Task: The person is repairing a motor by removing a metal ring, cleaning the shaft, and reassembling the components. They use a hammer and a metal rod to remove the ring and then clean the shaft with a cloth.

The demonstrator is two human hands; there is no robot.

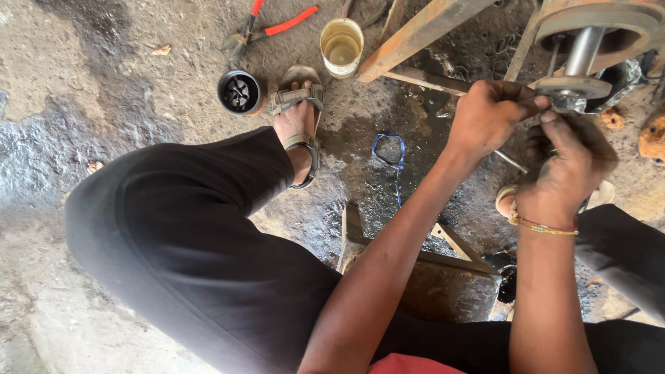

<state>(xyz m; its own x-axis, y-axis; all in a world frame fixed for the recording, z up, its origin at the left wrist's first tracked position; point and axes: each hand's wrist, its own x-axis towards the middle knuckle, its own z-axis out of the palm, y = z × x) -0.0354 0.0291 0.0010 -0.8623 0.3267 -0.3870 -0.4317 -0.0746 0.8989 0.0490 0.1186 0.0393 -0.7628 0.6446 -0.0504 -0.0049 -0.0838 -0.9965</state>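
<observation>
A rusty round machine part (603, 24) on a shiny steel shaft (583, 52) with a metal disc (573, 86) below it hangs at the top right. My left hand (488, 114) is closed at the disc's left edge, fingertips pinching a small crumpled silvery piece (569, 104). My right hand (564, 163) is just below the disc, fingers curled up to the same piece; what each palm holds is hidden. A thread bracelet circles my right wrist.
A rusty angle-iron frame (415, 31) crosses the top. On the oily concrete floor lie red-handled pliers (267, 28), a yellowish cup of liquid (341, 47), a black round part (239, 91) and a blue cord loop (388, 149). My sandalled foot (298, 118) and black-trousered knee fill the middle.
</observation>
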